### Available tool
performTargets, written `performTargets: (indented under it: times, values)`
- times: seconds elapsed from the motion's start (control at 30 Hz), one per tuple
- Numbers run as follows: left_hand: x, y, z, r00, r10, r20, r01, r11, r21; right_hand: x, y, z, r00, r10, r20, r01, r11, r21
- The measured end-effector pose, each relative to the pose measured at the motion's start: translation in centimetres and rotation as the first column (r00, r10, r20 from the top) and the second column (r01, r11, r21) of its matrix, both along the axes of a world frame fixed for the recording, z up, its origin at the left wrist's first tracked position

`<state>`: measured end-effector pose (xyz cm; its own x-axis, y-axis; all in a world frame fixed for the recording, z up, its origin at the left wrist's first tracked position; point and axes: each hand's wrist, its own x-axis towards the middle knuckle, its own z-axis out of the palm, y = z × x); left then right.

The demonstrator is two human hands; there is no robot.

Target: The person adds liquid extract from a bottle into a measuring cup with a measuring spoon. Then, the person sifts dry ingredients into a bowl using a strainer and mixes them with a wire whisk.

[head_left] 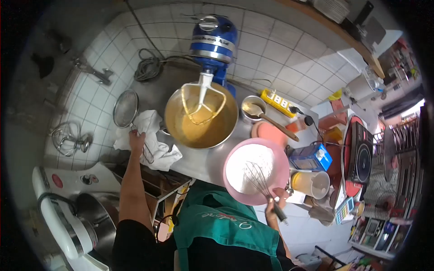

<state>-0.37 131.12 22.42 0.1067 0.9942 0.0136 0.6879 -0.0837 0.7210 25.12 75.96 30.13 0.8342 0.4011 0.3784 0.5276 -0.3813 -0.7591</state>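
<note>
My left hand is closed around the handle of a round mesh sieve, beside a crumpled white cloth at the counter's left. On the right, my right hand grips a wire whisk at the near rim of a pink bowl. White powder fills much of that bowl, and the whisk's wires lie over it. Between my hands stands a steel mixing bowl with tan batter. A batter-coated paddle hangs above it from the blue stand mixer.
Right of the bowls are a steel container with a wooden spoon, a yellow power strip, a blue box and a clear jug. A white mixer stands at lower left. Tiled wall rises behind.
</note>
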Motion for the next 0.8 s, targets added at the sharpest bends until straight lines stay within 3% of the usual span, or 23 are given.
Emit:
performTargets:
  times: [0.07,0.1,0.13,0.23,0.33,0.37,0.47,0.53,0.6,0.63,0.7,0.73,0.8]
  values:
    - [0.2,-0.8,-2.0,0.992,-0.101,-0.077,0.11,0.986,0.125,0.0,0.6,-0.7,0.961,0.106,0.256,-0.089,0.993,-0.079]
    - [1.3,-2.5,0.3,0.995,-0.098,-0.003,0.098,0.994,-0.049,-0.3,1.0,-1.5,0.973,0.097,0.211,-0.081,0.993,-0.086]
    - [1.5,-2.8,-0.4,0.995,-0.103,-0.004,0.102,0.993,-0.06,-0.3,0.9,-1.8,0.975,0.096,0.198,-0.063,0.984,-0.168]
    - [1.8,-4.2,1.1,0.993,-0.117,-0.006,0.116,0.987,-0.112,1.2,2.1,-2.4,0.958,0.024,0.285,-0.049,0.995,0.081]
    - [2.2,-5.4,3.0,0.901,-0.205,-0.383,0.216,0.976,-0.015,2.2,3.9,1.4,0.946,0.041,0.321,-0.098,0.981,0.165]
    - [1.4,-4.7,2.3,0.897,-0.25,-0.364,0.242,0.968,-0.067,2.7,4.6,2.7,0.953,0.071,0.295,-0.136,0.969,0.207]
    - [0.8,-4.0,0.2,0.932,-0.151,-0.33,0.128,0.988,-0.092,3.6,5.3,6.8,0.956,0.158,0.248,-0.221,0.942,0.252]
    - [2.0,-5.7,1.7,0.93,-0.046,-0.364,0.044,0.999,-0.012,3.8,4.6,9.0,0.957,0.199,0.21,-0.246,0.942,0.228]
    - [2.4,-6.0,1.5,0.953,0.054,-0.298,-0.048,0.998,0.029,4.4,3.9,10.9,0.968,0.18,0.174,-0.229,0.918,0.322]
    - [2.8,-6.0,1.4,0.966,0.083,-0.246,-0.074,0.996,0.049,4.5,4.2,12.0,0.98,0.148,0.135,-0.195,0.856,0.478]
    - [3.6,-6.2,1.2,0.981,0.133,-0.143,-0.123,0.989,0.077,5.5,4.7,15.5,0.995,0.099,-0.013,-0.077,0.84,0.537]
    - [3.9,-6.2,0.8,0.985,0.139,-0.104,-0.129,0.987,0.097,6.2,5.2,17.9,0.988,0.068,-0.142,0.005,0.888,0.459]
    - [4.6,-6.4,-0.2,0.989,0.149,-0.022,-0.144,0.98,0.134,6.3,9.7,24.1,0.956,0.179,-0.231,-0.067,0.903,0.423]
